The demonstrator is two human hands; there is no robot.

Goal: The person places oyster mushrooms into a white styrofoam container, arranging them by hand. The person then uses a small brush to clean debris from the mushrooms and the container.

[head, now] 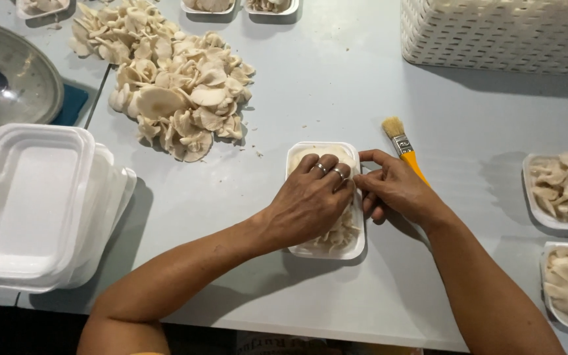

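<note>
Head view: left hand pressed flat on mushrooms in foam tray; right hand apparently pinching its right edge. Hard pressure risks bruising caps.

There are two bare hands, the left hand and the right hand, and one white foam tray of pale mushrooms under them. There is one yellow-handled paintbrush, one big loose heap of pale mushrooms and one white woven plastic basket. Two more filled white foam trays sit at the right edge, one stack of empty white foam trays sits at the left, and one round metal bowl is there too.
</note>
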